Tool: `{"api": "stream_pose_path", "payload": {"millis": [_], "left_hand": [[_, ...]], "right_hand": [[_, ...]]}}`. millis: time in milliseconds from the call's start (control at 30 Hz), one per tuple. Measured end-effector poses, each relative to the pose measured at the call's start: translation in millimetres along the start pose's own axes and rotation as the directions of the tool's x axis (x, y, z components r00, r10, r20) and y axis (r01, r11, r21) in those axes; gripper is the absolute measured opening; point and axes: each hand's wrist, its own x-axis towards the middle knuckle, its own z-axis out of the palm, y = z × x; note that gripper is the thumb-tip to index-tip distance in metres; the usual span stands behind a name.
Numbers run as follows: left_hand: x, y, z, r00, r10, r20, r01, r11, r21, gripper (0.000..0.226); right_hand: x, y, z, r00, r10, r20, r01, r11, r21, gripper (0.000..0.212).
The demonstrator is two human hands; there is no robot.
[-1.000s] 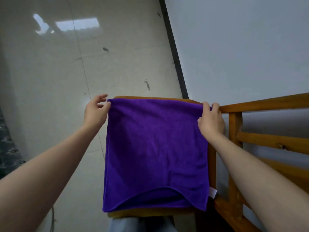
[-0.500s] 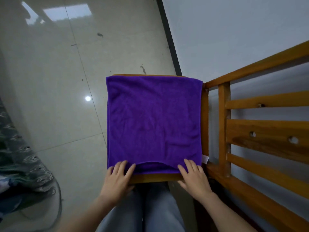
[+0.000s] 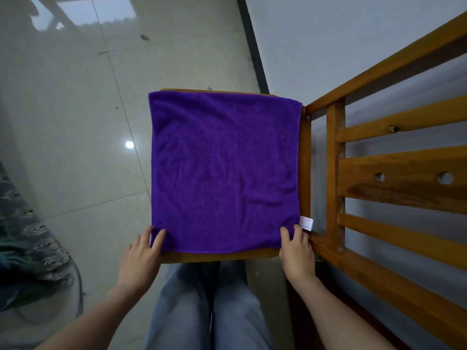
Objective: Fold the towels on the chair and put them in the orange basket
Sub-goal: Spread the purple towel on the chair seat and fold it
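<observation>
1. L hand (image 3: 144, 251): digits nearly straight and spread, tips laid on the near-left corner of the purple towel (image 3: 225, 170). No curl round the cloth shows. It presses, it doesn't grasp.
2. R hand (image 3: 297, 251): same pose on the near-right corner, two digits flat on the cloth, nothing held.
3. Towel: lies flat ahead of both hands and spans the gap between them. Its near hem runs from one hand's fingertips to the other's. Whether it's already doubled I can't tell.
4. White label (image 3: 306, 222): sticks out of the towel's side edge, just beyond my R fingertips.
5. Wooden chair seat (image 3: 214, 257): a bare strip shows between my wrists, just nearer than the hem. Chair rails (image 3: 333, 173) stand to the outside of my R hand.
6. Why placed so (judgement): one hand per near corner keeps the hem taut and square to the seat. From here both corners can be lifted together and carried to the far edge for an even fold.
7. Stage (judgement): folding in hand, transfer not yet done. Orange basket not in view.
8. Risk (judgement): plush cloth may slide on smooth wood if only one corner is pulled.
9. Jeans (image 3: 209, 304): my legs, below and between the forearms.
</observation>
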Motion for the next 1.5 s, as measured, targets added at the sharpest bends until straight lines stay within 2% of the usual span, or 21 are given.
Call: {"api": "stream_pose_path", "payload": {"millis": [67, 133, 300, 433, 500, 600, 733, 800, 900, 1067, 1167, 1233, 1300, 1367, 1500], "left_hand": [[1, 2, -2, 0.999, -0.024, 0.025, 0.026, 0.997, -0.076, 0.071], [5, 5, -4, 1.0, -0.013, 0.017, 0.016, 0.987, -0.158, 0.06], [10, 8, -4, 0.997, -0.08, -0.012, 0.07, 0.93, -0.36, 0.04], [12, 16, -7, 0.975, -0.22, -0.016, 0.188, 0.867, -0.461, 0.035], [15, 21, -9, 0.949, -0.315, -0.022, 0.26, 0.818, -0.513, 0.033], [21, 28, -11, 0.885, -0.465, 0.034, 0.383, 0.683, -0.622, 0.031], [17, 30, -9, 0.822, -0.547, 0.157, 0.468, 0.492, -0.734, 0.035], [14, 30, -11, 0.769, -0.594, 0.237, 0.504, 0.334, -0.797, 0.041], [16, 33, -17, 0.688, -0.614, 0.387, 0.511, 0.031, -0.859, 0.039], [26, 43, -26, 0.582, -0.697, 0.418, 0.514, -0.083, -0.854, 0.026], [31, 45, -38, 0.534, -0.695, 0.482, 0.496, -0.205, -0.844, 0.013], [32, 43, -50, 0.522, -0.685, 0.508, 0.436, -0.297, -0.85, 0.014], [31, 40, -64, 0.509, -0.707, 0.491, 0.387, -0.323, -0.864, 0.014], [32, 38, -81, 0.528, -0.737, 0.422, 0.344, -0.269, -0.9, 0.022], [45, 39, -121, 0.691, -0.69, 0.216, 0.223, -0.081, -0.972, 0.022]], "right_hand": [[-2, 0, 2, 1.0, 0.007, 0.022, -0.006, 0.999, -0.035, 0.062], [-1, 0, -1, 1.0, 0.002, -0.005, -0.002, 1.0, -0.017, 0.063], [12, 9, -12, 0.993, -0.115, 0.006, 0.115, 0.991, -0.074, 0.047], [17, 8, -23, 0.983, -0.183, 0.018, 0.184, 0.97, -0.161, 0.04], [20, 10, -22, 0.979, -0.203, 0.021, 0.204, 0.97, -0.133, 0.034], [23, 15, -20, 0.977, -0.211, -0.009, 0.209, 0.973, -0.102, 0.034], [17, 14, -18, 0.98, -0.196, 0.038, 0.199, 0.975, -0.104, 0.039], [15, 13, -16, 0.983, -0.178, 0.039, 0.181, 0.98, -0.088, 0.038], [18, 10, -19, 0.987, -0.163, 0.015, 0.163, 0.984, -0.074, 0.035], [16, 8, -26, 0.988, -0.11, -0.107, 0.114, 0.993, 0.032, 0.032], [10, 8, -35, 0.986, 0.024, -0.162, 0.018, 0.966, 0.258, 0.027], [7, 5, -46, 0.971, 0.151, -0.183, -0.062, 0.905, 0.421, 0.023], [7, 4, -57, 0.955, 0.211, -0.208, -0.091, 0.878, 0.471, 0.024], [12, 2, -74, 0.942, 0.224, -0.249, -0.09, 0.886, 0.455, 0.03], [36, -3, -121, 0.912, 0.246, -0.328, -0.067, 0.879, 0.473, 0.04]]}}
